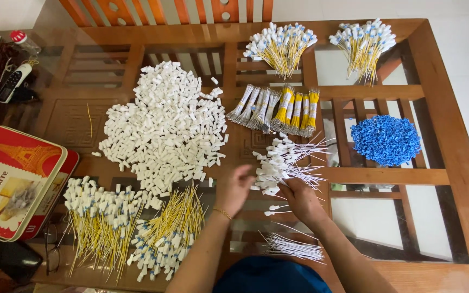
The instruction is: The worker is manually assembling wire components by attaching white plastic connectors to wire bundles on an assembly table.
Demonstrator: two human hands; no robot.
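Head view: a fan of thin white wires with white plastic caps, just right of frame centre, pinched at its near end by the right hand. Left hand just beside it, fingers curled in toward the same caps; whether anything is gripped there, cannot tell. Directly below the hands, two loose capped pieces and a small sheaf of bare white wires lying flat on the table.

Judging by the piles, well along yet far from over. Done-looking stock: yellow-wired pieces with white and blue ends heaped at lower left and lower centre, two more sprays at the top of the frame, plus banded bundles above centre. Left to use: a broad mound of small, blocky white caps left of centre and a heap of small blue plastic bits at right.

Table glossy glass over a brown wooden lattice. At far left, a red rectangular biscuit tin, matte and rounded at the corners.
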